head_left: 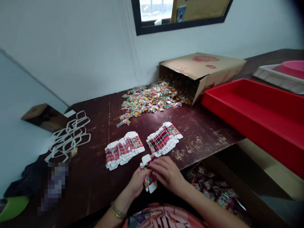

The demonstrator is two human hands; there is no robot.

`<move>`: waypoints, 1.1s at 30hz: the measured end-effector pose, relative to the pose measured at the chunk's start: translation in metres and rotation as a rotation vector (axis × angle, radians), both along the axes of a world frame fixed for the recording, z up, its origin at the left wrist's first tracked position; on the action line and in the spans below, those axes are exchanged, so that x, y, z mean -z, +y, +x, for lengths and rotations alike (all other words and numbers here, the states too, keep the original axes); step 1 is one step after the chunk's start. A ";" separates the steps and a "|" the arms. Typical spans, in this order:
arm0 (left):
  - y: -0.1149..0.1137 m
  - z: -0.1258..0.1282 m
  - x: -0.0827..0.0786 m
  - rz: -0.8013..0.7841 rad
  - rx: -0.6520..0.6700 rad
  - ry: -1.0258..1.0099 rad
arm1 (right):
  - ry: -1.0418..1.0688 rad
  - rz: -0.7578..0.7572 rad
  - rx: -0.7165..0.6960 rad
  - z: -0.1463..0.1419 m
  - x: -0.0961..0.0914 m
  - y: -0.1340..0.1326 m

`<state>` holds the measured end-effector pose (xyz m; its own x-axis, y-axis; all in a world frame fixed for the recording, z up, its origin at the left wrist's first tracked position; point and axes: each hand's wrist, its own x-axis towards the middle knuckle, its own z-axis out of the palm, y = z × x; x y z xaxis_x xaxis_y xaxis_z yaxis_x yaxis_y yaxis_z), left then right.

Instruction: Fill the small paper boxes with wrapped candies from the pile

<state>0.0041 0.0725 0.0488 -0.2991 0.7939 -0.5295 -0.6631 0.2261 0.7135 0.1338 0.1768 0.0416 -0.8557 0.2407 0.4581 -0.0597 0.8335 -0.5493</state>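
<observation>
Close to my body, my left hand (138, 181) grips a small printed carton (147, 180), red and colourful with white end flaps standing out. My right hand (167, 172) lies against the carton's right side, its fingers bent over it; whether they pinch it or only touch it is hard to see. Just beyond, two fanned rows of the same flat cartons rest on the dark table: a left row (123, 150) and a right row (163, 139). Farther back spreads a heap of small shiny wrapped sweets (149, 98).
A cardboard box (201, 65) on its side spills the sweets. To the right stand a red tray (261, 104) and a white tray (282, 77). White loops (71, 136) and a brown box (45, 117) sit left. Below the table edge, a box holds filled packs (211, 186).
</observation>
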 end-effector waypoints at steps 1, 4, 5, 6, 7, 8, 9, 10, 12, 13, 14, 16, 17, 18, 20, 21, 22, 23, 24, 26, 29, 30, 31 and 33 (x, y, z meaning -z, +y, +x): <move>-0.002 0.002 0.001 -0.043 0.015 0.031 | 0.001 -0.052 0.026 -0.004 0.000 0.001; -0.009 0.010 0.004 -0.101 0.085 0.123 | -0.028 -0.265 -0.035 -0.014 -0.001 0.009; -0.011 0.012 0.004 -0.100 0.106 0.145 | -0.061 -0.356 -0.086 -0.015 -0.001 0.010; -0.013 0.014 0.004 -0.096 0.120 0.161 | -0.105 -0.445 -0.135 -0.016 -0.001 0.010; -0.014 0.015 0.003 -0.091 0.132 0.171 | -0.157 -0.523 -0.189 -0.016 -0.003 0.011; -0.016 0.015 0.001 -0.081 0.154 0.175 | -0.211 -0.586 -0.257 -0.015 -0.004 0.012; -0.018 0.014 -0.001 -0.059 0.200 0.173 | -0.263 -0.638 -0.340 -0.013 -0.007 0.015; -0.020 0.013 -0.004 -0.028 0.273 0.169 | -0.306 -0.687 -0.421 -0.012 -0.010 0.019; -0.023 0.010 -0.009 0.038 0.458 0.157 | -0.357 -0.768 -0.546 -0.009 -0.017 0.028; -0.025 0.008 -0.009 0.048 0.525 0.165 | -0.360 -0.793 -0.574 -0.007 -0.020 0.031; -0.027 0.008 -0.007 0.032 0.549 0.193 | -0.350 -0.809 -0.569 -0.006 -0.022 0.033; -0.030 0.010 0.002 -0.051 0.448 0.315 | -0.304 -0.833 -0.461 -0.003 -0.021 0.028; -0.031 0.012 0.009 -0.088 0.374 0.389 | -0.283 -0.845 -0.381 -0.002 -0.018 0.022; -0.032 0.015 0.015 -0.116 0.321 0.455 | -0.262 -0.859 -0.288 0.000 -0.013 0.014; -0.033 0.020 0.026 -0.132 0.271 0.562 | -0.222 -0.870 -0.107 0.005 -0.002 -0.002; -0.034 0.022 0.030 -0.122 0.243 0.615 | -0.203 -0.872 -0.035 0.007 0.003 -0.010; -0.035 0.022 0.031 -0.104 0.203 0.666 | -0.188 -0.884 0.020 0.010 0.009 -0.015; -0.036 0.023 0.031 -0.081 0.148 0.716 | -0.174 -0.926 0.061 0.012 0.013 -0.019; -0.037 0.023 0.029 -0.054 0.089 0.757 | -0.165 -1.004 0.086 0.015 0.016 -0.021; -0.041 0.022 0.024 -0.011 0.043 0.806 | -0.160 -1.247 0.089 0.020 0.022 -0.020; -0.047 0.021 0.015 0.014 0.175 0.853 | -0.217 -1.589 0.025 0.026 0.028 -0.014; -0.048 0.022 0.013 0.020 0.231 0.872 | -0.256 -1.649 -0.002 0.027 0.030 -0.011; -0.050 0.023 0.011 0.027 0.280 0.889 | -0.300 -1.680 -0.023 0.027 0.031 -0.009; -0.051 0.025 0.010 0.030 0.326 0.904 | -0.397 -1.670 -0.064 0.026 0.032 -0.004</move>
<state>0.0287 0.0210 0.0388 -0.3466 0.9196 -0.1850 0.2324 0.2752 0.9329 0.1595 0.1728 0.0093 -0.8725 0.1635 -0.4604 0.2768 -0.6112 -0.7415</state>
